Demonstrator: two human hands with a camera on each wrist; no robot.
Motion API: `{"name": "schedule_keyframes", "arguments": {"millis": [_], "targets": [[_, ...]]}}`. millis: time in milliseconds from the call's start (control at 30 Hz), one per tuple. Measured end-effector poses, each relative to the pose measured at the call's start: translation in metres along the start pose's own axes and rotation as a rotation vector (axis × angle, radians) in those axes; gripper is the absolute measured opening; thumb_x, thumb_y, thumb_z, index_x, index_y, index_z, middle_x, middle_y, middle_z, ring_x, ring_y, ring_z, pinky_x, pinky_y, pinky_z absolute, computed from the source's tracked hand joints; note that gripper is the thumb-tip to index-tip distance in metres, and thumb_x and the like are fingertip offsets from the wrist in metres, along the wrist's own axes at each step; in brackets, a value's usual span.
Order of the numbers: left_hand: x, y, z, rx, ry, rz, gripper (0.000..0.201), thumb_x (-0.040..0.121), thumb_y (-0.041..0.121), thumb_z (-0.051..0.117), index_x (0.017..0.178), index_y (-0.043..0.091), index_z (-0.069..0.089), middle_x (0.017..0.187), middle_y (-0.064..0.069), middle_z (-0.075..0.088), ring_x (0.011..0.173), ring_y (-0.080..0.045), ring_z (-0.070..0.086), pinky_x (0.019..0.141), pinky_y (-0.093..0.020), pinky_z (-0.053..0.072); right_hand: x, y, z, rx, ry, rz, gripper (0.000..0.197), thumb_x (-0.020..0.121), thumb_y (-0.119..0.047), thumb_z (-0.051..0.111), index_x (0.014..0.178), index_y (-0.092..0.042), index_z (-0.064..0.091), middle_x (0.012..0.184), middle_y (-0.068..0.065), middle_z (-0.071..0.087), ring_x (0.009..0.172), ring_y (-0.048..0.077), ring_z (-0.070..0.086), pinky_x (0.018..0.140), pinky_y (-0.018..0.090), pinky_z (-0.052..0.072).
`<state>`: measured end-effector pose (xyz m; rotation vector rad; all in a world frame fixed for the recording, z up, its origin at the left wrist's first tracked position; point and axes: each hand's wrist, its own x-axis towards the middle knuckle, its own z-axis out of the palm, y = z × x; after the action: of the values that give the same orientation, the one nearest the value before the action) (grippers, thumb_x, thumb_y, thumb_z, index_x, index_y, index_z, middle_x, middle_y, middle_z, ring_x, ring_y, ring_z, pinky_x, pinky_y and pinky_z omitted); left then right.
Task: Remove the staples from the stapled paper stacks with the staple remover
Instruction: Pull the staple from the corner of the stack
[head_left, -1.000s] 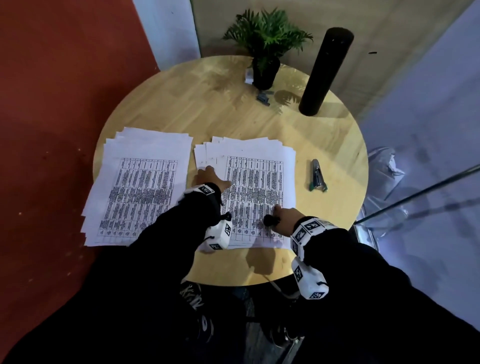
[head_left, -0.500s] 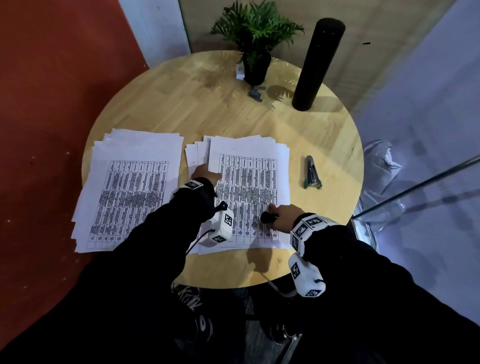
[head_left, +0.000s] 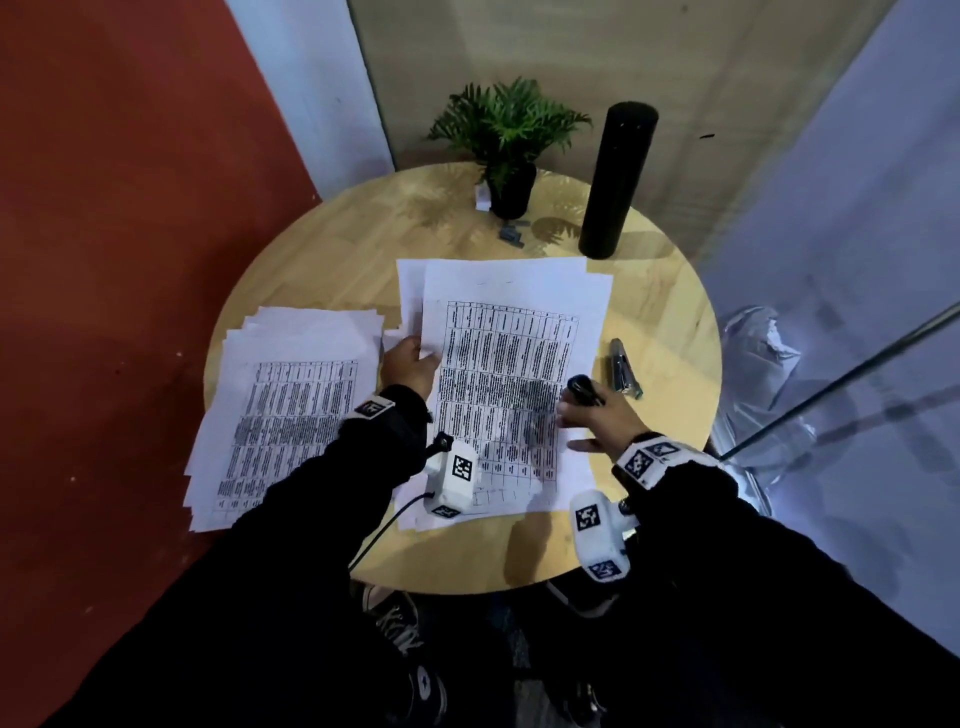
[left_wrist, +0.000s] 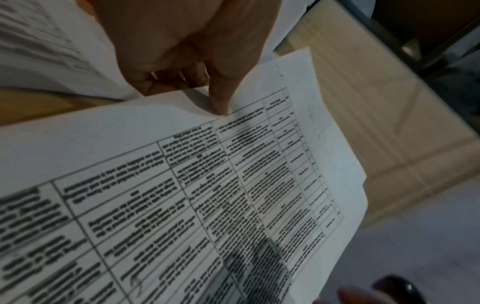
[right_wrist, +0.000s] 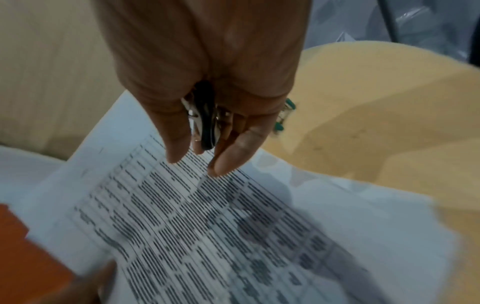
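A set of printed table sheets (head_left: 514, 364) lies on top of the middle paper pile on the round wooden table (head_left: 322, 270). My left hand (head_left: 415, 353) pinches its left edge, thumb on top and fingers underneath (left_wrist: 218, 102), and that edge is raised off the pile. My right hand (head_left: 571, 410) hovers over the right side of the sheet and grips the black staple remover (head_left: 584, 391). The remover (right_wrist: 205, 123) sits between the thumb and fingers, which point down at the print. I cannot make out a staple.
A second paper pile (head_left: 291, 405) covers the table's left side. A grey stapler (head_left: 626, 371) lies right of the sheets. At the far edge stand a potted plant (head_left: 511, 156) and a tall black cylinder (head_left: 615, 182), with small grey bits (head_left: 511, 234) between them.
My left hand has taken the top set by its left edge and lifted it away from me. My right hand has come off the paper's lower part and risen with the remover.
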<state>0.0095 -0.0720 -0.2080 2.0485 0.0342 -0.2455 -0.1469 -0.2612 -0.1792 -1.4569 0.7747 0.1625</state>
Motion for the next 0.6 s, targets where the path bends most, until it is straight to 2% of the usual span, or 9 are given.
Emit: {"name": "schedule_keyframes", "arguments": {"millis": [100,167,233,267,333,367,467,533,600], "targets": [[-0.005,0.006,-0.012,-0.178,0.040,0.035,0.026,0.083,0.000,0.064,0.109,-0.003,0.065,0.109,-0.018,0.066,0.108,-0.035,0.061,0.100,-0.048,0.045,-0.004,-0.032,-0.006,0.033,0.002,-0.120,0.012,0.086,-0.015,0.066,0.091,-0.021,0.057,0.101,-0.001,0.059,0.085,0.009,0.059,0.056,0.021,0.045],[-0.007,0.013,-0.021,-0.256,0.042,0.081,0.027,0.083,-0.003,0.062,0.110,-0.001,0.063,0.105,-0.011,0.064,0.103,-0.026,0.060,0.101,-0.049,0.044,-0.007,-0.053,-0.008,0.039,0.009,-0.204,0.012,0.086,-0.015,0.065,0.087,-0.023,0.057,0.116,0.001,0.054,0.095,0.013,0.056,0.052,0.018,0.045],[-0.016,0.026,-0.036,-0.319,0.037,0.133,0.031,0.085,-0.009,0.057,0.113,0.005,0.060,0.108,-0.009,0.061,0.097,-0.016,0.059,0.100,-0.044,0.044,-0.014,-0.073,-0.010,0.067,-0.024,-0.266,0.016,0.086,-0.010,0.064,0.092,-0.023,0.058,0.127,-0.001,0.048,0.099,0.011,0.055,0.052,0.017,0.046],[-0.020,0.032,-0.042,-0.335,0.031,0.157,0.035,0.085,-0.012,0.056,0.115,0.006,0.058,0.109,-0.010,0.060,0.089,-0.008,0.062,0.097,-0.038,0.045,-0.018,-0.083,-0.012,0.086,-0.061,-0.285,0.018,0.086,-0.007,0.062,0.092,-0.024,0.059,0.124,-0.003,0.052,0.098,0.008,0.057,0.055,0.017,0.046],[-0.029,0.044,-0.055,-0.367,0.019,0.194,0.038,0.085,-0.015,0.052,0.120,0.000,0.055,0.104,-0.005,0.063,0.074,0.011,0.062,0.086,-0.021,0.047,-0.030,-0.100,-0.013,0.121,-0.156,-0.301,0.020,0.088,-0.005,0.059,0.092,-0.025,0.060,0.104,-0.008,0.061,0.089,0.002,0.061,0.058,0.017,0.046],[-0.033,0.048,-0.059,-0.398,0.009,0.204,0.036,0.086,-0.017,0.050,0.118,-0.002,0.054,0.094,0.002,0.068,0.071,0.014,0.061,0.081,-0.013,0.047,-0.036,-0.106,-0.013,0.130,-0.191,-0.306,0.021,0.088,-0.005,0.058,0.092,-0.026,0.061,0.096,-0.010,0.062,0.083,-0.001,0.063,0.058,0.016,0.045],[-0.043,0.064,-0.074,-0.479,-0.029,0.222,0.031,0.086,-0.019,0.047,0.103,0.005,0.055,0.069,0.024,0.069,0.070,0.012,0.062,0.074,-0.008,0.047,-0.050,-0.120,-0.013,0.125,-0.237,-0.359,0.025,0.087,-0.002,0.056,0.092,-0.025,0.063,0.093,-0.009,0.062,0.082,-0.002,0.063,0.062,0.017,0.046],[-0.046,0.072,-0.084,-0.448,-0.033,0.239,0.030,0.084,-0.017,0.052,0.095,0.011,0.057,0.067,0.023,0.069,0.070,0.007,0.063,0.077,-0.014,0.048,-0.058,-0.126,-0.012,0.117,-0.249,-0.387,0.027,0.087,0.001,0.055,0.091,-0.024,0.063,0.095,-0.007,0.061,0.089,0.004,0.059,0.066,0.019,0.047],[-0.048,0.082,-0.094,-0.397,0.016,0.244,0.026,0.080,-0.007,0.065,0.086,0.018,0.061,0.076,0.014,0.071,0.079,-0.009,0.061,0.081,-0.026,0.047,-0.066,-0.131,-0.011,0.131,-0.257,-0.402,0.026,0.087,0.002,0.054,0.090,-0.022,0.063,0.095,-0.006,0.061,0.091,0.007,0.056,0.071,0.022,0.046]]}}
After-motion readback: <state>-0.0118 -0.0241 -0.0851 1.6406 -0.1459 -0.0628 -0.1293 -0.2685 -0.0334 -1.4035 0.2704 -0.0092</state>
